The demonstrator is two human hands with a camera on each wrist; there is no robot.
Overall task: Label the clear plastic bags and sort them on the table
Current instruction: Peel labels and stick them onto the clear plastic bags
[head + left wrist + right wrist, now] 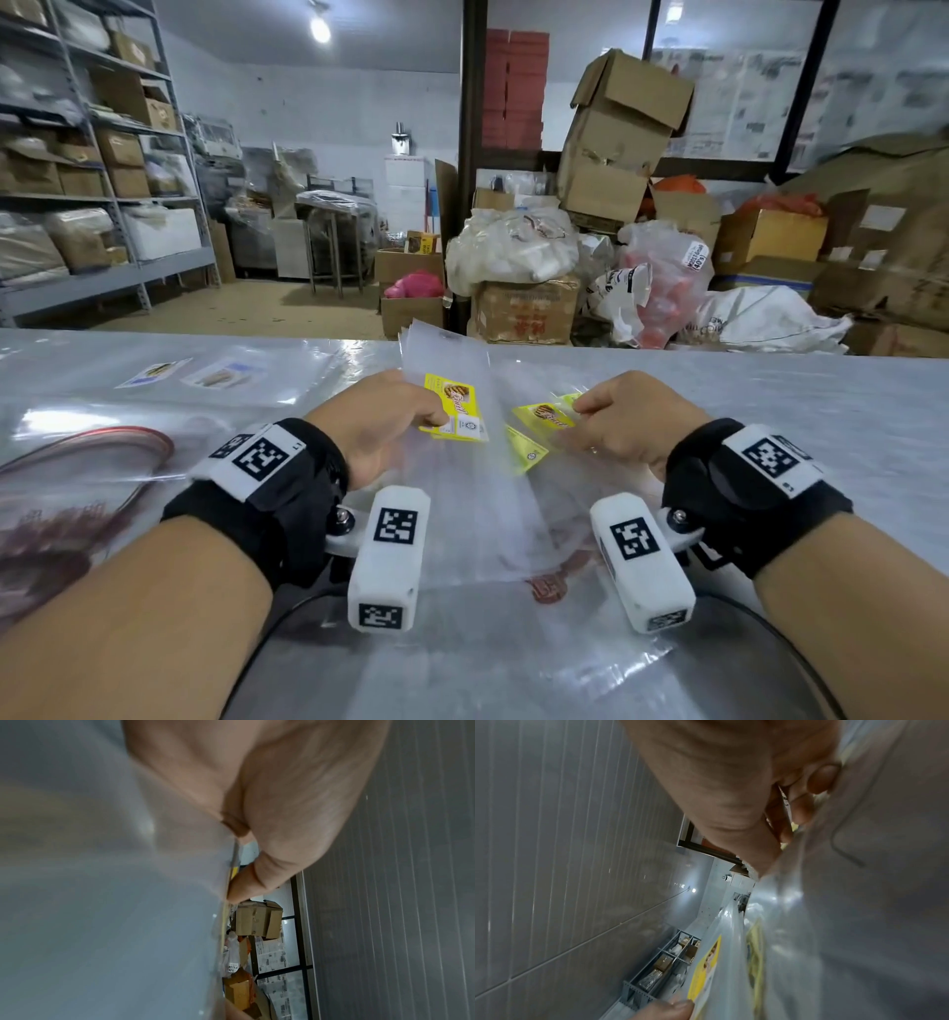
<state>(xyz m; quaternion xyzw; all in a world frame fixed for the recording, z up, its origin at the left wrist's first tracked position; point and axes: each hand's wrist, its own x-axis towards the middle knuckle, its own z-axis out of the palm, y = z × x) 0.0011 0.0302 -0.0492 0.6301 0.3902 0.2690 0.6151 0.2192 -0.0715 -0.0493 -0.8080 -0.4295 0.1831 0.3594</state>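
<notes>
Storeroom table [821, 401]: left hand [380, 421] pinches yellow-labelled bag [452, 411]; print unreadable.

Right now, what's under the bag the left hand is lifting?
Under the lifted clear bag, held by the left hand, more clear bags lie stacked, with yellow labels showing through; the right hand pinches one. How many are stacked cannot be seen.

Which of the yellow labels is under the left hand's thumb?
The largest yellow label, on the raised clear bag; the left hand pinches its lower corner. The smaller yellow labels sit by the right hand.
</notes>
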